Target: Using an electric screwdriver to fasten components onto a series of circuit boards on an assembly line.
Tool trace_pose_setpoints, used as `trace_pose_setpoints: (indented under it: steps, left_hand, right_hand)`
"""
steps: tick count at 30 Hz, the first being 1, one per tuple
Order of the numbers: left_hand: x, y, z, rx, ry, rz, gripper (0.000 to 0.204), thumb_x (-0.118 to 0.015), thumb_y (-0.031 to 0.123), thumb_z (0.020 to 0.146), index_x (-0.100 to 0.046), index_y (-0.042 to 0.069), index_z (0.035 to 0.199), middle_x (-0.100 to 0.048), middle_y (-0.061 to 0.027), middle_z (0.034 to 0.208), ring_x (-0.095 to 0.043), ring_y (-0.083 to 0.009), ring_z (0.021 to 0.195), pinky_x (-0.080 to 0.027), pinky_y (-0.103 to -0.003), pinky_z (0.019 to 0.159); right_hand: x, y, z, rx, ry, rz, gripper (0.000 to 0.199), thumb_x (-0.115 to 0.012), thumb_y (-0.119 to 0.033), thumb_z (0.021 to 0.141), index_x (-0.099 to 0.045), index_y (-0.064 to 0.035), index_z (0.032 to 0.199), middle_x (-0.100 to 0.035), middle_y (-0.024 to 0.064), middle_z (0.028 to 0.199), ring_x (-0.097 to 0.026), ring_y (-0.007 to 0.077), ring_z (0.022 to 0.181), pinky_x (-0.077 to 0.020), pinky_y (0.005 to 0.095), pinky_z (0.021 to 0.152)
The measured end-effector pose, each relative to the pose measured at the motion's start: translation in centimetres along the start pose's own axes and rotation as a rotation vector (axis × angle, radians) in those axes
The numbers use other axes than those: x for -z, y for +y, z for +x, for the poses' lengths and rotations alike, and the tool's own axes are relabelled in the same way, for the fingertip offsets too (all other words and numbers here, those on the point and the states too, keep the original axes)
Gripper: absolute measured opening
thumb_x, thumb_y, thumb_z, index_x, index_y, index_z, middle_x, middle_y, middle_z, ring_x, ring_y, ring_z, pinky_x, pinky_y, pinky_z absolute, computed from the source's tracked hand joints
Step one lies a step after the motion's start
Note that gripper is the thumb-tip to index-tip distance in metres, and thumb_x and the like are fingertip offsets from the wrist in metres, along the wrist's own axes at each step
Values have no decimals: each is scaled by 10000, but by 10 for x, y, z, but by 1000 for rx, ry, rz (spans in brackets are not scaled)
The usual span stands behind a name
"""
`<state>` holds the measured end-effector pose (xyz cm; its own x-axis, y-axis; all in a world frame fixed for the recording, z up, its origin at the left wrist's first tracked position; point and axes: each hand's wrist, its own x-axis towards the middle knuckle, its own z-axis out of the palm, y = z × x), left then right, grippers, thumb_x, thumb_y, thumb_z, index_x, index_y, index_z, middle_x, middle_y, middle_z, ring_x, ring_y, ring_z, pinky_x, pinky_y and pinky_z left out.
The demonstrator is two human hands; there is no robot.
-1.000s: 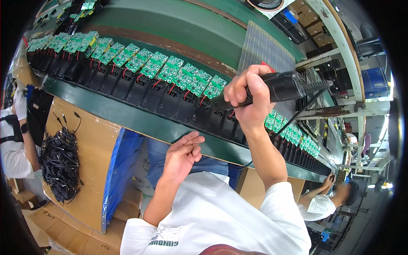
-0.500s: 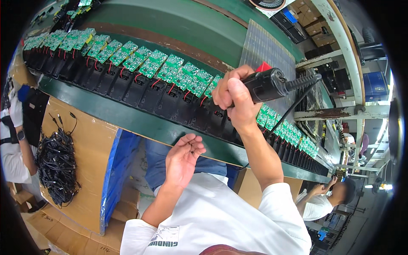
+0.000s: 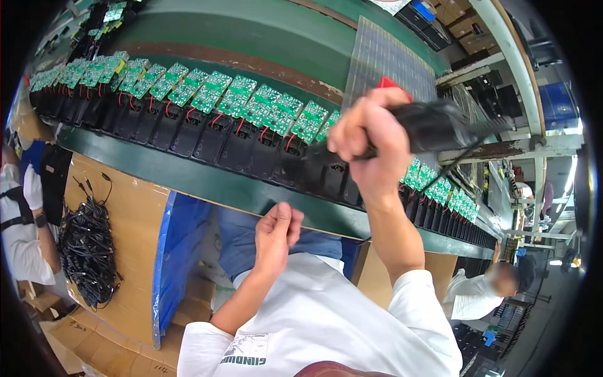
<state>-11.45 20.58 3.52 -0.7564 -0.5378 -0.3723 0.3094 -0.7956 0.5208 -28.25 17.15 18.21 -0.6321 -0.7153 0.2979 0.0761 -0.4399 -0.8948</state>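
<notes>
The right hand is wrapped firmly round a black tool, blurred, its tip over the row of black cases; contact is unclear. The left hand is curled closed near the bench edge. Green boards lie along the cases' far ends, joined by red wires.
</notes>
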Motion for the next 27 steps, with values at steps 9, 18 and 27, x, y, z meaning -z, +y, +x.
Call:
trace_pose_setpoints:
  steps: [9,18,27]
  left_hand:
    - [-22,-9,5,-540,-30,555,76,-754,97,884,-711,39,905,-443,37,681,-287,-62,572,-236,-213,539]
    - [-30,-13,6,-564,-46,543,182,-803,54,811,-722,29,972,-410,53,692,-270,-62,581,-232,-212,549]
    - [-27,-5,-1,-282,40,249,195,-650,81,945,-638,1,1122,-464,19,697,-335,-66,589,-273,-194,542]
  right_hand:
    - [41,-43,-28,-143,-51,347,182,-417,-235,963,-552,-115,945,-422,-30,520,-371,99,387,-358,287,419]
    - [49,-48,-31,-173,-91,373,197,-416,-247,970,-564,-117,969,-423,-40,520,-362,84,385,-359,285,417]
    - [42,-33,-25,-8,-49,194,143,-432,-202,960,-530,-106,917,-434,-9,518,-388,113,400,-369,283,433]
